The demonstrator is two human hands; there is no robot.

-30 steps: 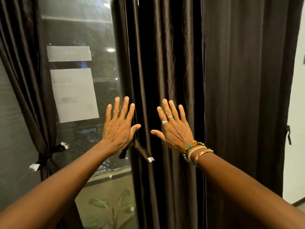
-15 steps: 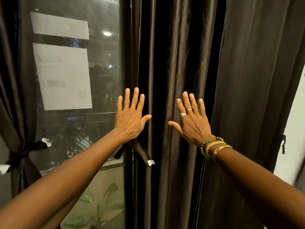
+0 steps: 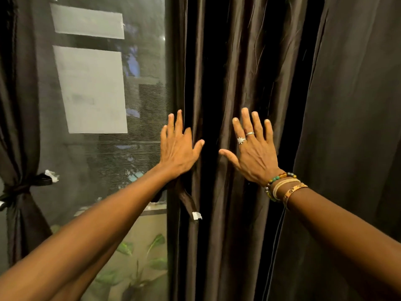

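Hands flat and fingers spread here: my left hand point(image 3: 178, 148) sits at the dark curtain point(image 3: 234, 83) edge by the window point(image 3: 143, 61), right hand point(image 3: 253, 148) on its folds.

Plain dark brown curtain point(image 3: 238, 72), white tag point(image 3: 196, 215) on its tieback, multicoloured beaded bracelet point(image 3: 280, 179).

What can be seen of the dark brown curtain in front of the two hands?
The dark brown curtain hangs straight down in deep vertical folds, right of the window pane. Its cloth looks smooth with a slight sheen and fine creases. A loose tie-back strap of the same cloth, ending in a white tab, dangles at its left edge. The left hand lies open at that edge, and the right hand is spread flat against the folds.
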